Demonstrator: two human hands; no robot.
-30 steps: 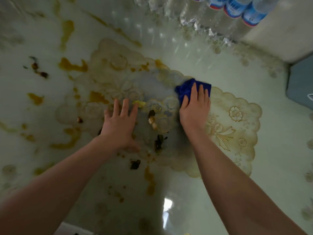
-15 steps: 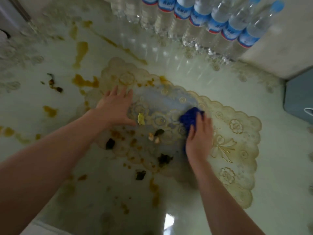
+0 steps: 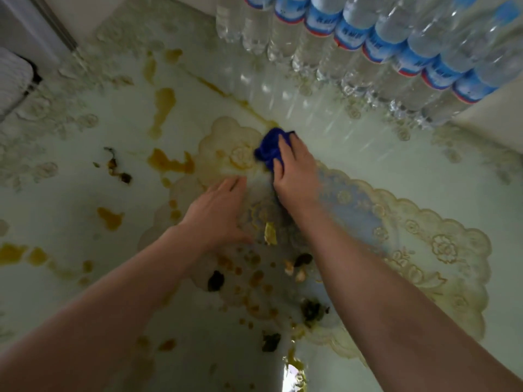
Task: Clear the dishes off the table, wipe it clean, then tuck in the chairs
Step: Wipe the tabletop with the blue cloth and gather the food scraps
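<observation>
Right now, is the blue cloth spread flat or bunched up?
Bunched up. The blue cloth shows as a crumpled wad with folds, sticking out past the fingers of the right hand, which presses on it.

- I count two hands: the left hand and the right hand.
- I see one blue cloth.
- I see one lace mat under the glossy surface.
- Water bottles stand in a row at the far edge; I count about eight blue labels, though the row runs out of frame.
- Dark food scraps: I make out roughly five clumps.
- Yellow-brown sauce stains: many, too scattered to count exactly.
</observation>
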